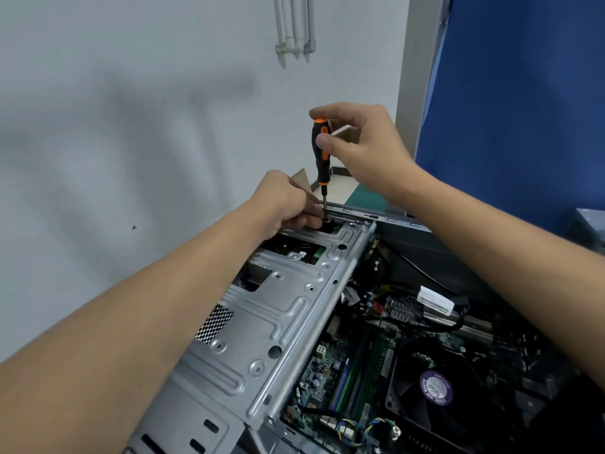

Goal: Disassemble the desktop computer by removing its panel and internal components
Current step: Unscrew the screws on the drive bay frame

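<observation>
Head view: the PC (422, 257) lies open at lower centre-right, side panel off. Its metal cage (278, 309) sits on the left, w/ the board (360, 365) and fan (435, 391) exposed on the right. The right hand (357, 149) pinches the top of the screwdriver (320, 152) btwn thumb and fingers. The tool stands upright, tip down at the cage's far end. The left hand (288, 204) has its fingers curled right at the tip (can't tell if they pinch the shaft or a black part there). Behind are a white wall (131, 126), pipes (294, 27) and a blue screen (523, 109).
</observation>
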